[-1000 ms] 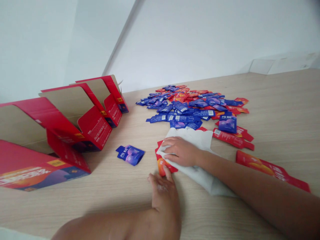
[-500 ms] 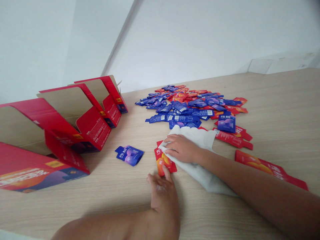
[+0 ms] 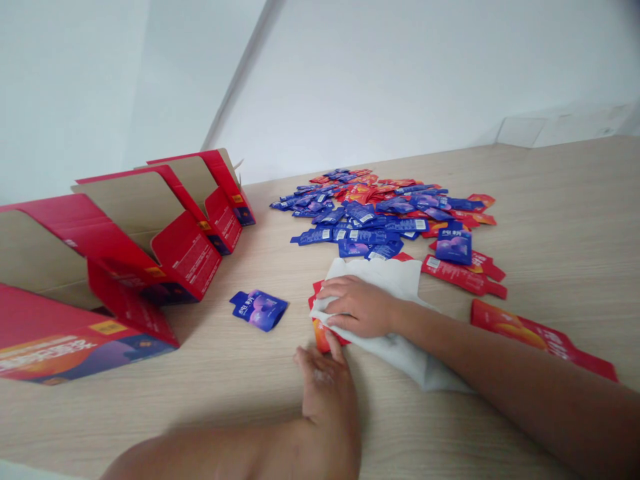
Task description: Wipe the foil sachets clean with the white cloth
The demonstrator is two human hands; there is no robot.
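My right hand (image 3: 356,307) lies over a white cloth (image 3: 390,273), fingers pressing it down onto a red pouch (image 3: 321,337) with an orange fruit print. Most of that pouch is hidden beneath the cloth. My left hand (image 3: 324,377) rests on the table at the pouch's near edge, one fingertip touching it and the fingers apart. To the left lies a single blue pouch (image 3: 260,309) with purple fruit on it. Another red pouch (image 3: 535,337) is on the right, beyond my right forearm.
A pile of blue and red pouches (image 3: 365,220) spreads across the table (image 3: 560,220) near the wall. Several open red cartons (image 3: 125,257) stand in a row on the left. A white box-like object (image 3: 550,130) sits against the wall at the far right.
My right hand has slid the cloth toward me and slightly left, covering more of the red pouch. The left hand has stayed almost in place.
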